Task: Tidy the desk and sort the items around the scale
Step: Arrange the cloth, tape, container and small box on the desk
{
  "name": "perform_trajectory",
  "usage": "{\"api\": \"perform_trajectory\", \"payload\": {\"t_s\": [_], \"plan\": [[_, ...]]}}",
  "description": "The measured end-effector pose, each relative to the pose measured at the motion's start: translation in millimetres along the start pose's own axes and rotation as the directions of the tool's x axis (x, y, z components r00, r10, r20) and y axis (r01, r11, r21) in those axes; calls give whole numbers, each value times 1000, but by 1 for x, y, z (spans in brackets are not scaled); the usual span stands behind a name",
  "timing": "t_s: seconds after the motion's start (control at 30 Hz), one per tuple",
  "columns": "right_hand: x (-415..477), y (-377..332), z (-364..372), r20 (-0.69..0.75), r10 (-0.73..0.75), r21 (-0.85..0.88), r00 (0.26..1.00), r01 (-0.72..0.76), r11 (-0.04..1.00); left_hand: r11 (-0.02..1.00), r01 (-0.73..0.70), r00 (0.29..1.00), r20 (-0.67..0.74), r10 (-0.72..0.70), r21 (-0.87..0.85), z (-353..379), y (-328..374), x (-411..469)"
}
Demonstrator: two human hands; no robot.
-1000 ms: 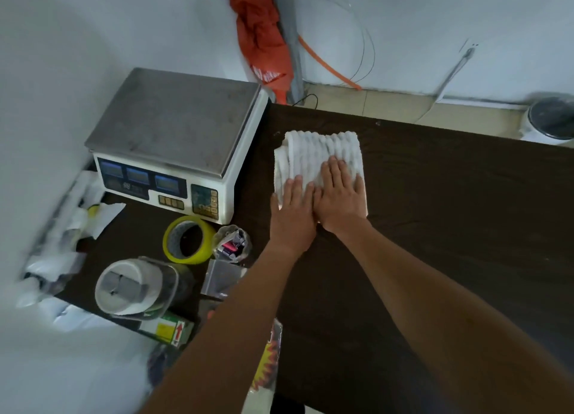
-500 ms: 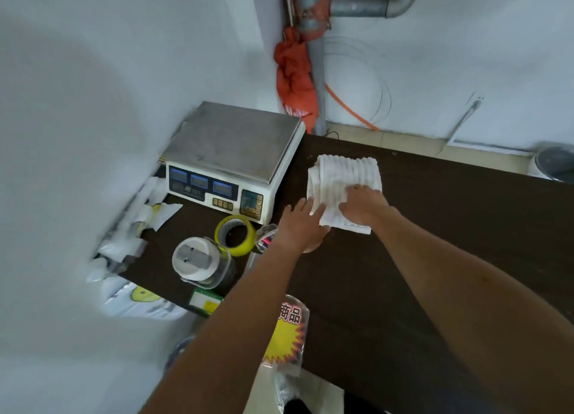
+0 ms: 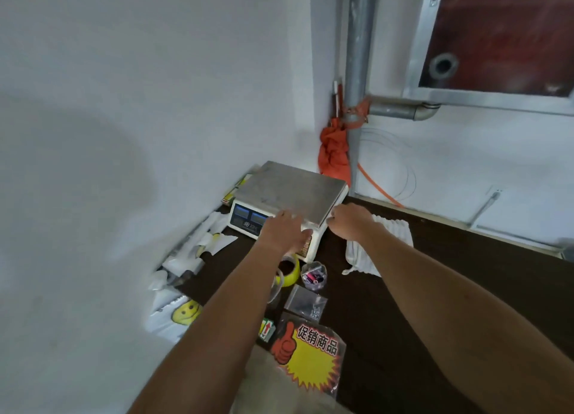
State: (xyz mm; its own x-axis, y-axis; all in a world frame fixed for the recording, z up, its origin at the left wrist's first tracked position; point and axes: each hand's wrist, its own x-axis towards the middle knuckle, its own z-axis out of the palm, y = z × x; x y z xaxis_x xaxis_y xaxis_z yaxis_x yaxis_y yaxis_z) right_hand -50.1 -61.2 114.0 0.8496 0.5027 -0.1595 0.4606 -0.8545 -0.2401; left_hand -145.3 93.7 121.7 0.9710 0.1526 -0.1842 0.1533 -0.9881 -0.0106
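At the far left, against the wall, the white plastic bags point(image 3: 205, 239) and the smiley-face bag point(image 3: 183, 314) were left untouched. The scale point(image 3: 295, 190) stood at the far left corner of the desk point(image 3: 450, 289), just right of them. A second before, both hands had been pressed flat on the folded towel point(image 3: 396, 230). They had since been carried left to the scale.

The left hand point(image 3: 284, 230) was laid over the scale's near edge, above the display. Its fingers were stretched fairly straight, and no curl round anything could be made out. The right hand point(image 3: 349, 224) was set at the pan's near right corner with its fingers curled down over that edge, seemingly in a grip.

The towel was left lying on the desk just right of the scale, partly hidden under the right forearm. The towel step was therefore judged finished, and the scale itself was taken as the next thing to be shifted or lifted. The tape roll point(image 3: 290, 272), the cup of small parts point(image 3: 315, 277) and the screw bag point(image 3: 306, 301) near it were yet to be sorted.
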Motion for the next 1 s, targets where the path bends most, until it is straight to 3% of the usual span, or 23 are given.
{"api": "perform_trajectory", "payload": {"t_s": [0.1, 0.3, 0.5, 0.63, 0.8, 1.0], "plan": [[-8, -49, -2, -23, -97, -5, 995, 97, 995, 991, 90, 996, 31, -87, -96, -11, -36, -26], [-34, -120, 41, 111, -192, 70, 975, 185, 980, 948, 248, 956, 207, -206, -201, 11, -93, -80], [-59, -147, 99, 174, -162, 217, 971, 123, 968, 934, 255, 944, 275, -184, -250, 61, -105, -102], [-64, -152, 110, 191, -134, 245, 972, 84, 966, 903, 263, 960, 186, -209, -339, 92, -105, -104], [-64, -159, 116, 237, -3, 349, 972, -82, 934, 842, 297, 955, 138, -262, -451, 103, -98, -101], [-70, -164, 107, 285, 59, 392, 957, -172, 904, 876, 252, 967, 146, -210, -411, 99, -99, -95]]}}
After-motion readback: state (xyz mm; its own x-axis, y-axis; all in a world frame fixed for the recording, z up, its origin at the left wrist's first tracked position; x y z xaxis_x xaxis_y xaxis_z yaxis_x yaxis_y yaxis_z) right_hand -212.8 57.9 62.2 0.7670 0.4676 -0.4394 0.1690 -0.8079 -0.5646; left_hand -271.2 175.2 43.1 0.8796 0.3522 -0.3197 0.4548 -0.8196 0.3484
